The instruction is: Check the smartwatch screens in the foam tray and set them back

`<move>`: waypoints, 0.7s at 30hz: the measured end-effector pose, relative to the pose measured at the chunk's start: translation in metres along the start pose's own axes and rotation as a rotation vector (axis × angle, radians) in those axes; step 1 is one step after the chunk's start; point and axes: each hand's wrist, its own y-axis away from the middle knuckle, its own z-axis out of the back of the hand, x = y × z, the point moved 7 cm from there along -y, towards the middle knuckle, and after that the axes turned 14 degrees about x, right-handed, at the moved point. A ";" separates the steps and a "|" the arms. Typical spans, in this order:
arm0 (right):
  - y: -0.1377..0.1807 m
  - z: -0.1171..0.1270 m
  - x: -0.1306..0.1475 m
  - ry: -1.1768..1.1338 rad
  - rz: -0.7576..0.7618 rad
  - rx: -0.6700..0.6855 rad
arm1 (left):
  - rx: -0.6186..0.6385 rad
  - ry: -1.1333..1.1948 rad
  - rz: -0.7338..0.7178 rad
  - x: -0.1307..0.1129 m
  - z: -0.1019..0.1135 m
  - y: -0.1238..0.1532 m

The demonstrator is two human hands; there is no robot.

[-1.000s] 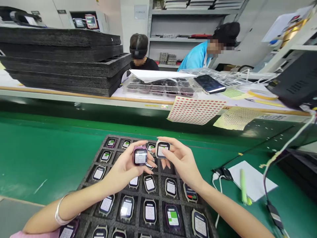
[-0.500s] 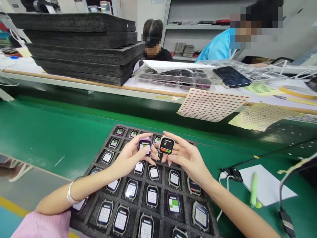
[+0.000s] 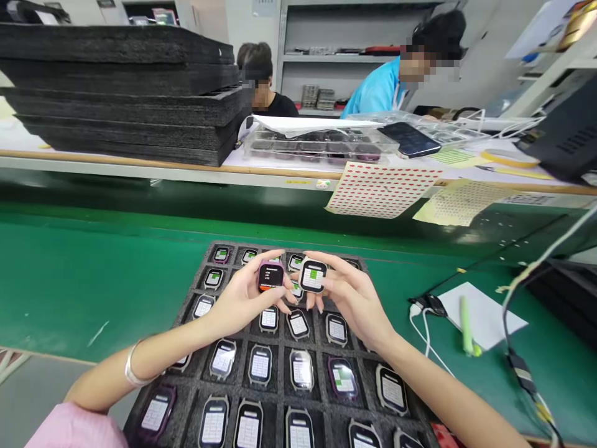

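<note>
My left hand (image 3: 242, 298) pinches a purple-cased smartwatch body (image 3: 270, 276) whose screen is dark with an orange bar. Right beside it, my right hand (image 3: 349, 295) grips a pale-cased smartwatch body (image 3: 313, 275) with a white and green screen. Both watches hover above the far half of a dark foam tray (image 3: 196, 292) on the green belt. The tray's pockets hold several more watch bodies with lit screens (image 3: 260, 364). A silver bangle (image 3: 130, 373) circles my left wrist.
A white paper (image 3: 485, 314) with a green pen (image 3: 465, 323) and a small charger on a white cable (image 3: 431, 306) lie right of the tray. Across the belt are stacked black foam trays (image 3: 125, 93), a clear plastic tray (image 3: 321, 146), sticker sheets (image 3: 380, 190), a phone (image 3: 410, 138) and two seated people.
The left watch's screen went from a white grid to dark with an orange bar. The right watch's screen went from white to dark, then to white and green. The view shifted slightly.
</note>
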 end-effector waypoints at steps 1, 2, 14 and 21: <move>0.000 0.002 -0.001 0.012 -0.006 -0.025 | 0.008 -0.001 0.005 0.000 0.000 -0.001; 0.001 0.004 -0.002 0.031 -0.015 -0.049 | 0.015 0.000 0.008 0.001 0.000 -0.002; 0.007 0.006 -0.005 -0.007 -0.032 0.015 | 0.025 -0.021 -0.020 0.007 0.001 -0.021; 0.010 0.003 -0.005 0.049 -0.076 -0.007 | 0.054 0.048 -0.016 0.007 -0.002 -0.020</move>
